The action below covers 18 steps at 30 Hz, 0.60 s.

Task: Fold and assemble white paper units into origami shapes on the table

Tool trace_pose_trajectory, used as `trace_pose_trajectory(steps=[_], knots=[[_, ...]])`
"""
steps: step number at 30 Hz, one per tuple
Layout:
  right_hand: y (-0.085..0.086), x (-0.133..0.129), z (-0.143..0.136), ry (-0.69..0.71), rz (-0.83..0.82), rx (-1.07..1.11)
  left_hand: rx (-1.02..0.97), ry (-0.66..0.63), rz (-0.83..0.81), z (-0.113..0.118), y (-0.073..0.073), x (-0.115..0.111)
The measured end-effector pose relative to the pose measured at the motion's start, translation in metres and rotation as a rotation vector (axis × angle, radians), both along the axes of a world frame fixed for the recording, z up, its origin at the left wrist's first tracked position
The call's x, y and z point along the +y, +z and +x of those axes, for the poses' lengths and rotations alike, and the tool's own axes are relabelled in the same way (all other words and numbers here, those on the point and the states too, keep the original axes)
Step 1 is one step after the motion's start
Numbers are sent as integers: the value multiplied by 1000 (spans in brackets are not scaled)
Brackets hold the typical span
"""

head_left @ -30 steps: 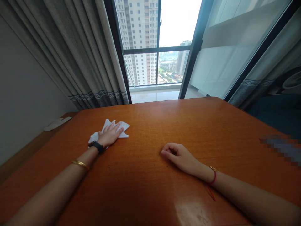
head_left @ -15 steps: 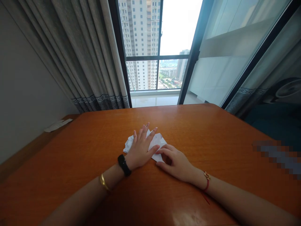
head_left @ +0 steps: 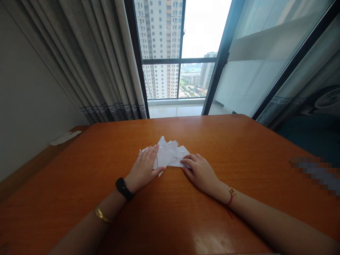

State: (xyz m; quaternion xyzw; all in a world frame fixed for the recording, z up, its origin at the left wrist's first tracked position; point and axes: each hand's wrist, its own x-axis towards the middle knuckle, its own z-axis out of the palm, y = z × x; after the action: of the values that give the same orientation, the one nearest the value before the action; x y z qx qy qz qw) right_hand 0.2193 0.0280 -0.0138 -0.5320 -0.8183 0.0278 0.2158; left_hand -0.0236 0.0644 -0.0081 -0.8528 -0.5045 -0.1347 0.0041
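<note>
Several overlapping white paper pieces (head_left: 165,153) lie in a loose pile on the orange-brown wooden table (head_left: 159,219). My left hand (head_left: 143,168) rests over the left side of the pile, palm down, its thumb spread away from the other fingers. At the right end of the pile, my right hand (head_left: 202,174) has curled fingers on the paper, with the thumb close beneath them at the edge. Whether a sheet sits between those fingertips is hard to tell. Part of the paper is hidden under both hands.
A white paper strip (head_left: 65,138) lies on a ledge beyond the table's left edge. Gray curtains (head_left: 106,71) hang behind, beside a tall window. A blurred, pixelated patch (head_left: 318,173) covers something at the table's right. A fan (head_left: 329,97) stands at the far right.
My left hand has slid left and its fingers have come closer together, uncovering more paper. My right hand has shifted slightly right and away from me. The paper pieces look more spread out.
</note>
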Motion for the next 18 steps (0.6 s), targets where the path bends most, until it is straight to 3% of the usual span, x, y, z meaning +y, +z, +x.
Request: trace_pose_trajectory(steps=[10, 18], knots=[[-2, 3, 10, -47, -44, 155, -194, -34, 14, -1, 3, -5], [-4, 5, 12, -35, -85, 250, -406, 79, 4, -4, 6, -2]])
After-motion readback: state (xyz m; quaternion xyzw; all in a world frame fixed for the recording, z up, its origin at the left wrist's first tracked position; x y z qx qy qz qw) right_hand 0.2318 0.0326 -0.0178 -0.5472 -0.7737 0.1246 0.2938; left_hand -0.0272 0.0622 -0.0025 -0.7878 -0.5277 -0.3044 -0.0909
